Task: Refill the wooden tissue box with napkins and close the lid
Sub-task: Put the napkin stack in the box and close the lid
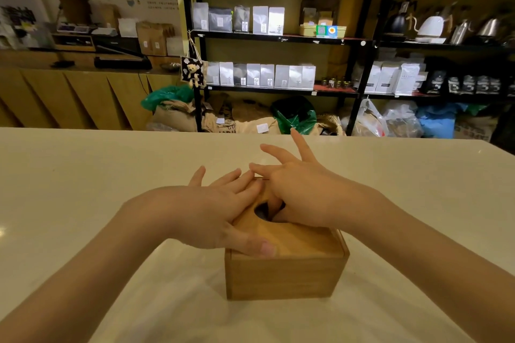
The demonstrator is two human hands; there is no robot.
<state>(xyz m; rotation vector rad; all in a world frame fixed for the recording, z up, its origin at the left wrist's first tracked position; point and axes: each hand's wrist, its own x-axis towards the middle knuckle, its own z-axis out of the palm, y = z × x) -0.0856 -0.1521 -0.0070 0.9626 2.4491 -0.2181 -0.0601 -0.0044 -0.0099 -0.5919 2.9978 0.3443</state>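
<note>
On the pale counter (83, 189), near its front edge and a little right of centre, the wooden tissue box (284, 276) is set square, with its lid (303, 239) seated on top. Much of the lid is covered by the two hands, so its far edge and left side cannot be made out. The left hand (211, 211) is laid flat across the left part of the lid, fingers spread and extended, thumb pressed down near the front rim; nothing is gripped by it. The right hand (301, 192) is placed over the far right part of the lid, its fingers splayed and partly lifted, while the thumb appears to be dipped into the dark oval opening (263, 211) in the lid; nothing is seen clasped in it. Only a sliver of that opening is visible, and the inside of the box is too dark to tell whether napkins are present. Both forearms are cut off by the lower frame edge. Behind the counter, black shelving (278, 36) is stocked with pale pouches (260, 19) and kettles (429, 25), blurred at this range; sacks and bags (295, 115) are heaped on the floor beneath.
</note>
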